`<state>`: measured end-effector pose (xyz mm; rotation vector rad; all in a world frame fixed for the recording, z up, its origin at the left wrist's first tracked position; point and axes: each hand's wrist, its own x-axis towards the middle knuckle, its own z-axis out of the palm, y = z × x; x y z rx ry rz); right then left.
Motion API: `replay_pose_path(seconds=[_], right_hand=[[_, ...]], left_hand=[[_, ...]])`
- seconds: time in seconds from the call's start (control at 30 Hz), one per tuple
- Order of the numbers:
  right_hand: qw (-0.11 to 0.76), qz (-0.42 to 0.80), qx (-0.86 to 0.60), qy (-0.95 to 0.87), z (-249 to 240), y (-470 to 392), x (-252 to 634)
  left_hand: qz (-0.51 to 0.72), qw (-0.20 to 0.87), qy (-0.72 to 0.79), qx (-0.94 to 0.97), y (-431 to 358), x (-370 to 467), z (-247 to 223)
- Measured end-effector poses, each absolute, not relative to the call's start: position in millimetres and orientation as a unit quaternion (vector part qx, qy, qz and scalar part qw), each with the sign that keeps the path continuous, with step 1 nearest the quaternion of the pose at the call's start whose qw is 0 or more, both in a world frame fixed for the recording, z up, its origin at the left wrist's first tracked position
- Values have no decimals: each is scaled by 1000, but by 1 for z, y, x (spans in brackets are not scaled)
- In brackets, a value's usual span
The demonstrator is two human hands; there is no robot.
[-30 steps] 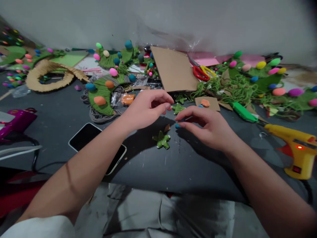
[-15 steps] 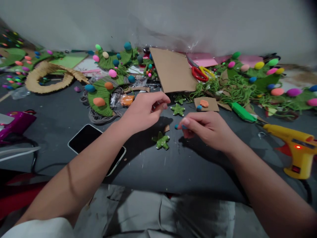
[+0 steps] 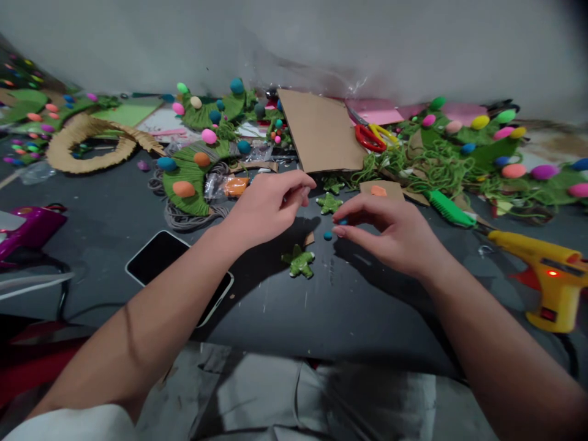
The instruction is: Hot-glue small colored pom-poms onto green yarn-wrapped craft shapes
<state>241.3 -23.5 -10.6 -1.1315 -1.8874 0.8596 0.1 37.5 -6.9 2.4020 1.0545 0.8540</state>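
Note:
Blue clay shows between the thumb and fingertips of my right hand [image 3: 388,236], apparently a small ball [image 3: 343,222]. Just left of that thumb, another small blue ball [image 3: 327,236] lies on the dark table. My left hand [image 3: 271,202] hovers across from it, fingers curled toward the thumb; whatever they may hold is hidden. Below and between the hands lies a green yarn-wrapped star [image 3: 299,262] with pale tips. A second green star [image 3: 329,203] sits farther back, between the two hands, and a third [image 3: 333,184] is partly visible behind it.
A yellow glue gun [image 3: 546,269] with a lit red light rests at right, near a green brush [image 3: 450,208]. A phone [image 3: 158,260] lies under my left forearm. Behind are cardboard [image 3: 321,131], scissors [image 3: 371,138], green yarn [image 3: 436,162] and a wrapped wreath piece [image 3: 186,177].
My right hand has shifted slightly up, its thumb and fingers spreading wider around the blue clay. The small blue ball on the table now stands apart from the fingertips. My left hand has barely moved.

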Motion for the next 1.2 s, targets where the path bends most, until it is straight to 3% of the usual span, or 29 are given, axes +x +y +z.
replay_pose_path(seconds=[0.17,0.37,0.5,0.57,0.63,0.9,1.0,1.2], right_hand=[[354,368,-438,-740,-7,-25,240],[397,356,-433,-727,-9,-26,240],[398,378,-423,-721,-10,-26,236],[403,318,-427,-744,-9,-27,234],[428,239,-424,-762,-8,-29,231],[441,33,-373,-816,-18,-31,203],[379,-14,-375,-846,-21,-28,192],[249,-26,-341,-906,-24,-33,177]], left_hand=[[294,192,383,854,37,0,-6],[308,233,389,836,37,3,-7],[342,488,379,708,31,7,3],[313,619,356,627,28,6,11],[273,681,333,592,25,5,18],[259,683,331,597,15,23,19],[288,632,365,621,15,27,15],[355,679,350,539,23,19,10]])
